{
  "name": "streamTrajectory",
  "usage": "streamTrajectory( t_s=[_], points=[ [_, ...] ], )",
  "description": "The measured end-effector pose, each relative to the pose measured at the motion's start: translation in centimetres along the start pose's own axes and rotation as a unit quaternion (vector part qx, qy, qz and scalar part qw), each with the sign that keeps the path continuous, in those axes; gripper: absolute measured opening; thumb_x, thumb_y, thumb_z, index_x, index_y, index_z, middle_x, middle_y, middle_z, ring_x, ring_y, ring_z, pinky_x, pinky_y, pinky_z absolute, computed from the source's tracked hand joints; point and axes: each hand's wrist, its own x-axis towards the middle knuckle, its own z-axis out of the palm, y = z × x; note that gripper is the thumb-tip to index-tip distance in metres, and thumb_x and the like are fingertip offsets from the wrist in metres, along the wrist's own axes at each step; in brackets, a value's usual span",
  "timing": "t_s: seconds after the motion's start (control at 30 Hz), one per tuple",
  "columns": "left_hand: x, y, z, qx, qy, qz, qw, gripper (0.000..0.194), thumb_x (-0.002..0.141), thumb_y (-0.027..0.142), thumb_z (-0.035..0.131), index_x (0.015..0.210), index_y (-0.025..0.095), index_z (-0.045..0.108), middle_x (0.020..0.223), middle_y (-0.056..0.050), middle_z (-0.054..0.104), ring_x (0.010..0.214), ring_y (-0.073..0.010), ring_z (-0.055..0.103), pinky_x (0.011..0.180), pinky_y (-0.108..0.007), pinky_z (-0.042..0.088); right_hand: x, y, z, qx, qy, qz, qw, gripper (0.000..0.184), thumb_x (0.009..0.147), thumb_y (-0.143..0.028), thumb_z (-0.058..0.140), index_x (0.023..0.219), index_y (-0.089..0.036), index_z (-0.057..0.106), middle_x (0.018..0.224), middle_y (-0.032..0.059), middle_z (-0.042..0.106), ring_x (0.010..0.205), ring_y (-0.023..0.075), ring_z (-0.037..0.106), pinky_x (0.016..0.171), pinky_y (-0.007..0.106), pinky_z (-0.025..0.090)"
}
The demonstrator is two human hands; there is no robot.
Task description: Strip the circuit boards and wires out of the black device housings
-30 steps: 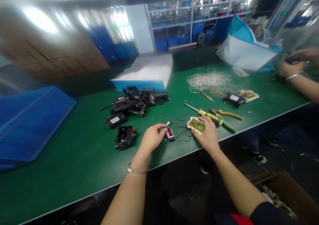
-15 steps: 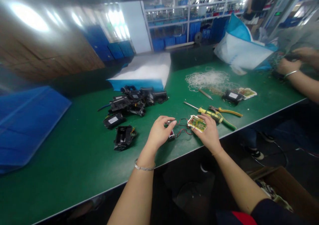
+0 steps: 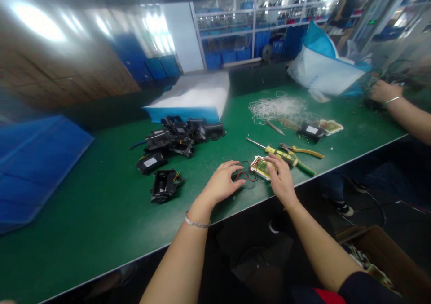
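Note:
A green circuit board in a white frame (image 3: 261,167) lies near the front edge of the table. My right hand (image 3: 282,180) grips its right side, thumb on the top face. Red and black wires (image 3: 247,175) run from the board's left side toward my left hand (image 3: 222,185). That hand hovers low over the table with thumb and fingers apart, and I see nothing between them. Just behind the right hand lie a yellow-green screwdriver (image 3: 283,156) and cutting pliers with yellow and green handles (image 3: 301,153).
Black plastic housings (image 3: 178,135) are heaped left of centre, an open housing (image 3: 164,185) nearer me. Tangled white strands (image 3: 276,108), a labelled black unit (image 3: 310,131) and a white-blue bag (image 3: 330,70) lie right. A blue bin (image 3: 40,169) stands left. A co-worker's hand (image 3: 385,92) works far right.
My left hand has opened; the small dark piece it pinched is out of sight. My right thumb has shifted onto the board's face, and the board sits slightly further left in view.

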Motion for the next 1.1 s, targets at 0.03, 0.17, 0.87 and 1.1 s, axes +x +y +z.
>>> streamTrajectory(
  t_s=[0.03,0.17,0.87,1.1],
  points=[
    [-0.1,-0.2,0.0,-0.001,0.004,-0.005,1.0,0.044,0.079,0.039,0.066,0.12,0.023,0.06,0.136,-0.008,0.052,0.129,-0.0218,0.043,0.112,-0.04,0.031,0.0,0.0,0.0,0.004,0.002,0.003,1.0,0.027,0.094,-0.031,0.044,0.11,-0.022,0.064,0.124,0.0078,0.058,0.12,0.0212,0.048,0.105,0.041,0.035],
    [-0.6,-0.5,-0.1,-0.007,0.01,-0.008,1.0,0.056,0.072,0.037,0.073,0.124,0.024,0.057,0.138,-0.007,0.05,0.131,-0.0215,0.041,0.113,-0.039,0.031,0.0,0.0,-0.1,0.003,-0.001,0.003,1.0,0.027,0.088,-0.027,0.052,0.112,-0.021,0.062,0.125,0.0082,0.058,0.119,0.0221,0.049,0.105,0.042,0.035],
    [-2.6,-2.2,-1.6,0.024,0.03,-0.039,0.998,0.089,0.06,0.029,0.081,0.138,0.021,0.04,0.14,-0.009,0.047,0.128,-0.0251,0.044,0.111,-0.039,0.033,-0.9,0.0,-0.5,0.097,0.017,0.02,0.995,0.036,0.086,-0.031,0.056,0.121,-0.022,0.056,0.12,0.0079,0.059,0.111,0.0246,0.054,0.101,0.046,0.04],
    [-2.8,-2.5,-1.5,0.016,0.024,-0.057,0.998,0.087,0.062,0.03,0.079,0.139,0.019,0.04,0.141,-0.01,0.047,0.128,-0.0251,0.045,0.111,-0.037,0.034,-1.1,-2.1,-0.9,0.012,-0.04,-0.098,0.994,0.047,0.083,-0.032,0.058,0.129,-0.022,0.049,0.126,0.0097,0.054,0.12,0.0265,0.047,0.105,0.047,0.035]
  ],
)
